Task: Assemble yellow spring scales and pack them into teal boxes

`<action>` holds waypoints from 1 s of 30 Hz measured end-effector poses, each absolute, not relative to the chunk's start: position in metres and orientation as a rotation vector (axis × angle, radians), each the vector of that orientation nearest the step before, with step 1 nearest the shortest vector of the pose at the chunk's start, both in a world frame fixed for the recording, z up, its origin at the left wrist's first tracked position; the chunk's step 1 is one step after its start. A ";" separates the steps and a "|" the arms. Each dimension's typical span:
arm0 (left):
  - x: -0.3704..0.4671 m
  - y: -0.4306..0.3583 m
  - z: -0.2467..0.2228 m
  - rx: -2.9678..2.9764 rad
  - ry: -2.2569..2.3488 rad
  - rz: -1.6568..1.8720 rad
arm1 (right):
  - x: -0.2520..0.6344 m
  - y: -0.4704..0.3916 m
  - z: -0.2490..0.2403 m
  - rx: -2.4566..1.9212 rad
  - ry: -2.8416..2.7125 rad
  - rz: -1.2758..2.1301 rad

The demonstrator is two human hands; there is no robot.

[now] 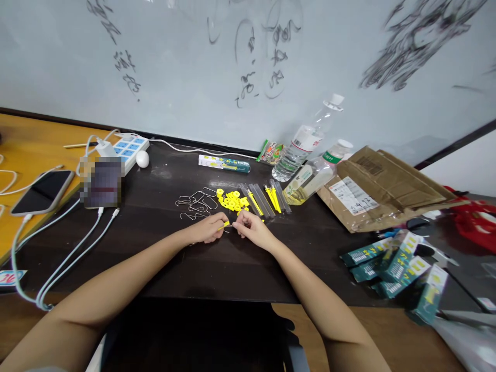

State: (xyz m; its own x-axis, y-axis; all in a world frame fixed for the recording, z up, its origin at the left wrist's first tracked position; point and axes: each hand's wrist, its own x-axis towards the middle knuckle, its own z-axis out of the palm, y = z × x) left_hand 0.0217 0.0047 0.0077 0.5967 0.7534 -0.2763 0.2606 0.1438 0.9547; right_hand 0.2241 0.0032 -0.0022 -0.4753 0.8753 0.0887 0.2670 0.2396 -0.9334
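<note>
Near the middle of the dark table, my left hand (pixel 210 228) is closed on a small yellow plastic piece (pixel 223 226). Just beside it, my right hand (pixel 251 227) is pinched around the end of a thin metal bit, too small to identify; whether it joins the yellow piece I cannot tell. Beyond my left hand lies a tangle of bent metal hooks (pixel 197 202). Small yellow plastic parts (pixel 233 200) are heaped beyond both fingertips. Right of that heap are clear plastic tubes (pixel 260 199) and slim yellow sticks (pixel 273 198).
A printed box (pixel 223 164), a snack packet (pixel 270 152), a water bottle (pixel 296 150) and an oil-coloured bottle (pixel 313 173) stand toward the whiteboard. At right are a cardboard parcel (pixel 382 181) and several green boxes (pixel 403 258). Phones (pixel 43 192), cables and a power strip (pixel 132 150) occupy the left.
</note>
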 end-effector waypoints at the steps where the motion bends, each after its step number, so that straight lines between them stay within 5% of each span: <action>1: 0.023 0.005 0.008 1.334 0.919 0.489 | 0.224 0.003 -0.002 -1.033 -1.857 1.271; 14: 0.014 0.007 0.033 0.607 0.520 0.597 | 0.222 0.000 -0.002 -0.981 -1.870 1.354; 30: 0.005 0.003 0.037 0.505 0.443 0.409 | 0.221 -0.001 -0.001 -0.997 -1.919 1.327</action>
State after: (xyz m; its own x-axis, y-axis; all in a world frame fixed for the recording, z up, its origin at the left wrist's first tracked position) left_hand 0.0048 0.0029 0.0365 0.8277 0.4740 -0.3004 -0.2618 0.7997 0.5403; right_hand 0.2211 -0.0010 -0.0008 -0.5413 0.8390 0.0552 0.2442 0.2197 -0.9445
